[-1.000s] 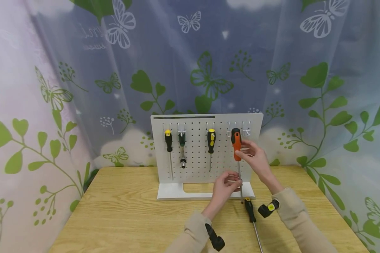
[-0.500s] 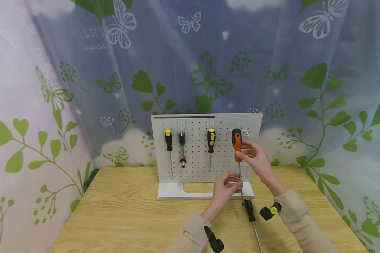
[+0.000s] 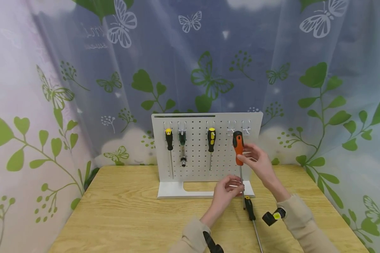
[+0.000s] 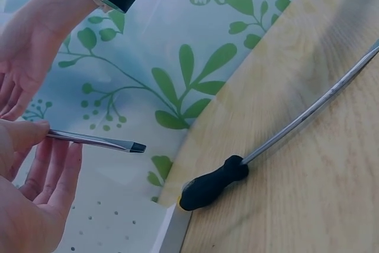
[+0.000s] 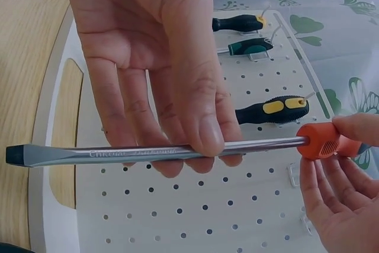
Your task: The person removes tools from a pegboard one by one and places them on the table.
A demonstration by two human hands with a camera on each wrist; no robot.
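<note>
An orange-and-black flat-blade screwdriver [image 3: 239, 149] stands nearly upright in front of the right part of the white pegboard [image 3: 196, 168], just below two wire hooks [image 3: 239, 128]. My right hand [image 3: 261, 165] holds its orange handle between thumb and fingers. Lower down, my left hand [image 3: 224, 193] pinches the steel shaft [image 5: 118, 154] between thumb and fingertips, as the right wrist view shows. The blade tip [image 4: 137, 147] sticks out beyond the left fingers. On the table beneath lies a black screwdriver [image 3: 250, 211] with a yellow-marked end, its shaft running toward me.
On the pegboard hang a yellow-capped black screwdriver [image 3: 169, 140], a green-handled tool [image 3: 182, 138] and a black-and-yellow screwdriver [image 3: 211, 140]. The board's white base [image 3: 169, 189] rests on the wooden table [image 3: 123, 211]. A patterned curtain [image 3: 164, 52] rises behind.
Both hands have shifted slightly down and to the right with the orange screwdriver, whose handle top now sits lower against the hooks. The hanging tools and the black screwdriver on the table stay put.
</note>
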